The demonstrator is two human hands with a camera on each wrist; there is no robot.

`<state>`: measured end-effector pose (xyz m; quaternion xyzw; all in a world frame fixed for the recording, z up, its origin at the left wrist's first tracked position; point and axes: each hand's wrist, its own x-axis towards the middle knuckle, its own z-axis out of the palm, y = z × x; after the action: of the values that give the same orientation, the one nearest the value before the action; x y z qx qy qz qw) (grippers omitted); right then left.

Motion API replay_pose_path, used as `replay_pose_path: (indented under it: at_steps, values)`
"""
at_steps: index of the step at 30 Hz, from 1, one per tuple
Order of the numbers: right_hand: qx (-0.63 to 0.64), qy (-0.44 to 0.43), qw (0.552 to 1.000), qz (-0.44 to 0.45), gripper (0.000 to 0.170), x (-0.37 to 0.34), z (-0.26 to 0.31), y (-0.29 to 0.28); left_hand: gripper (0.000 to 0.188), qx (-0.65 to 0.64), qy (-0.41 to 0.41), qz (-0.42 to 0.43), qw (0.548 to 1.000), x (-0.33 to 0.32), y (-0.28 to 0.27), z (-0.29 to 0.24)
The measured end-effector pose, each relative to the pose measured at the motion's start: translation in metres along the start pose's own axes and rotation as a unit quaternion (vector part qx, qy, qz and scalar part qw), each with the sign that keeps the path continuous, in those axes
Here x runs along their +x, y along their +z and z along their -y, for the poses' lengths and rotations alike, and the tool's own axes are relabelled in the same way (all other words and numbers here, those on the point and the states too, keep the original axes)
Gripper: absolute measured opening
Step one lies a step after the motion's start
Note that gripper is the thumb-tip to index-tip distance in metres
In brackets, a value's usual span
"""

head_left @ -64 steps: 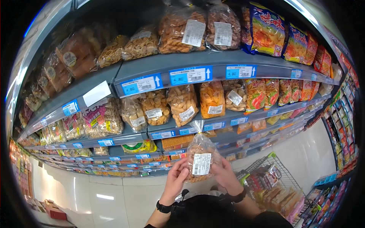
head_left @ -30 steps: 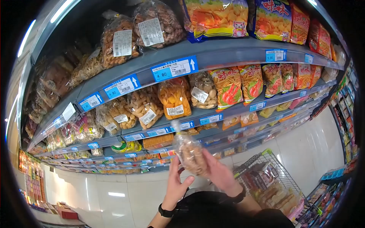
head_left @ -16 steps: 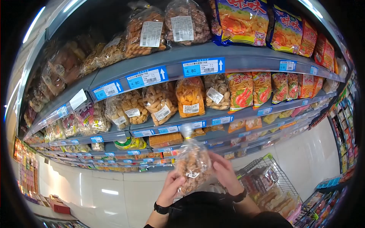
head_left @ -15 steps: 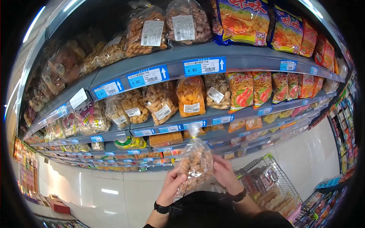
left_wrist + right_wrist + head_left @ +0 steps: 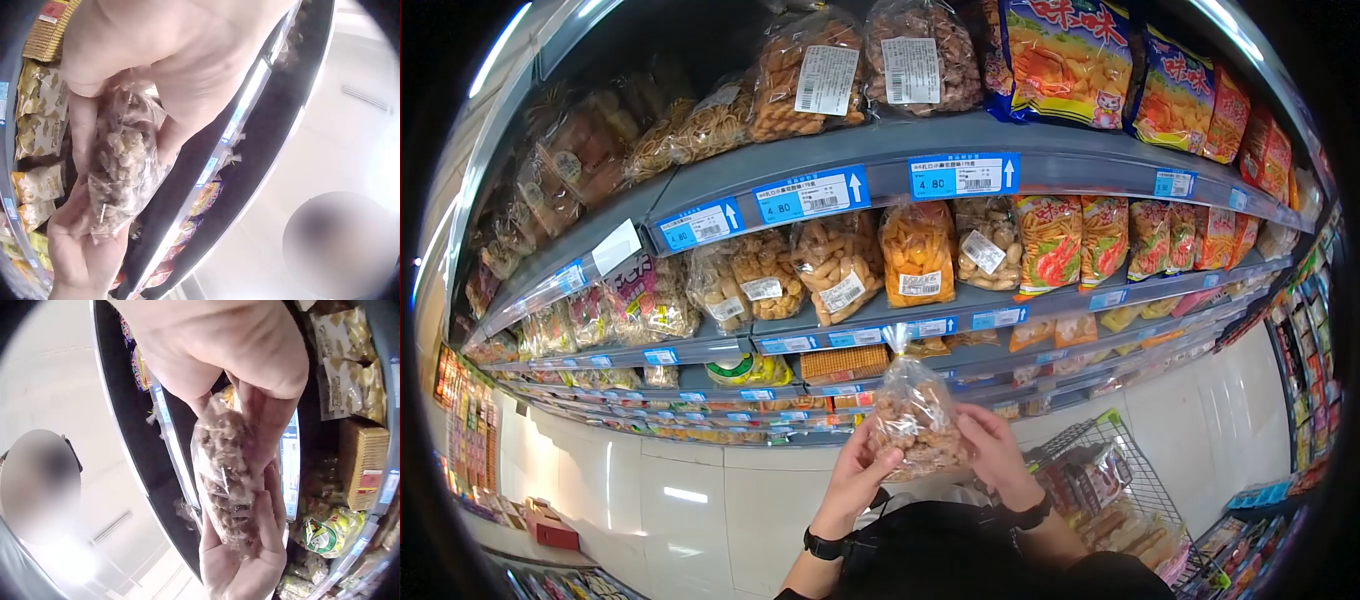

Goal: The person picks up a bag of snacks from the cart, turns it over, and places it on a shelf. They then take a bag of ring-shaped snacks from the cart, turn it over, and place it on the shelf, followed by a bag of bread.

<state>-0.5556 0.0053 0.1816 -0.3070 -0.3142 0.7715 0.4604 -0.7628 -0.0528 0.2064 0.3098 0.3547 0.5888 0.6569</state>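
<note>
Left hand (image 5: 858, 482) and right hand (image 5: 998, 455) pinch a tied clear snack bag (image 5: 918, 428) upright between thumbs (image 5: 886, 463) and fingers (image 5: 988, 418); beyond them, snack shelves (image 5: 960, 145); to their right, a shopping cart (image 5: 1142, 478); below, tiled floor (image 5: 670, 530).

I see a clear, glossy plastic bag of lumpy brown snack pieces (image 5: 915, 425) held off the shelves, pinched at its sides between the fingers of the left hand (image 5: 860, 470) and the right hand (image 5: 997, 452). It is closed, its neck gathered into a narrow tuft pointing up and leaning slightly left in my head view. The pieces fill its lower part, beneath looser, crinkled film.
</note>
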Motion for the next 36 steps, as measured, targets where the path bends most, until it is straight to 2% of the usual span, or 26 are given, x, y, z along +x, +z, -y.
replay_pose_path:
  at_steps: [2,7,11,16,19,21,23,26,28,29,31,32,34,36]
  values:
    - [0.035,0.01,0.999,-0.013,0.036,0.001,0.005,0.002,0.062,-0.019,-0.008,-0.006,1.0,0.003,-0.01,0.007]
    - [-0.014,0.013,1.0,0.024,0.041,0.002,0.01,-0.003,0.061,-0.037,0.004,-0.012,0.999,0.008,-0.001,0.004]
    - [-0.019,0.015,1.0,0.019,0.041,0.003,0.011,-0.005,0.062,-0.031,-0.002,-0.017,0.999,0.009,0.0,0.007]
    - [-0.032,-0.014,0.999,0.025,0.04,0.006,0.009,-0.016,0.068,-0.026,-0.003,-0.024,0.999,0.016,0.002,0.009]
    - [-0.014,-0.041,0.999,-0.007,0.039,0.008,0.015,-0.013,0.072,-0.052,0.042,-0.035,0.997,0.019,0.016,0.003]
    - [-0.009,-0.046,0.999,-0.007,0.039,0.009,0.016,-0.02,0.075,0.002,0.06,-0.02,0.998,0.023,0.015,0.006]
    - [-0.007,-0.052,0.999,-0.005,0.039,0.01,0.019,-0.022,0.074,0.005,0.05,-0.007,0.999,0.025,0.014,0.005]
    - [0.04,-0.04,0.998,-0.027,0.041,0.007,0.032,-0.016,0.074,0.0,0.039,0.002,0.999,0.026,0.014,0.005]
    - [0.199,0.003,0.977,0.072,0.043,0.006,0.044,-0.014,0.074,-0.007,0.036,-0.002,0.999,0.024,0.014,0.005]
    - [0.201,0.002,0.977,0.071,0.043,0.006,0.043,-0.015,0.074,-0.015,0.039,-0.002,0.999,0.024,0.014,0.005]
    - [0.096,-0.055,0.993,0.051,0.047,0.004,0.035,-0.019,0.075,-0.021,0.038,-0.002,0.999,0.023,0.015,0.003]
    - [0.097,-0.056,0.992,0.049,0.047,0.004,0.028,-0.026,0.077,-0.034,0.036,0.008,0.999,0.023,0.016,0.001]
    - [-0.124,-0.145,0.978,0.08,0.047,0.005,0.02,-0.036,0.078,-0.046,0.033,0.018,0.998,0.023,0.016,0.0]
    - [-0.114,-0.132,0.981,0.088,0.047,0.003,0.021,-0.039,0.074,0.007,0.065,0.04,0.997,0.023,0.014,0.001]
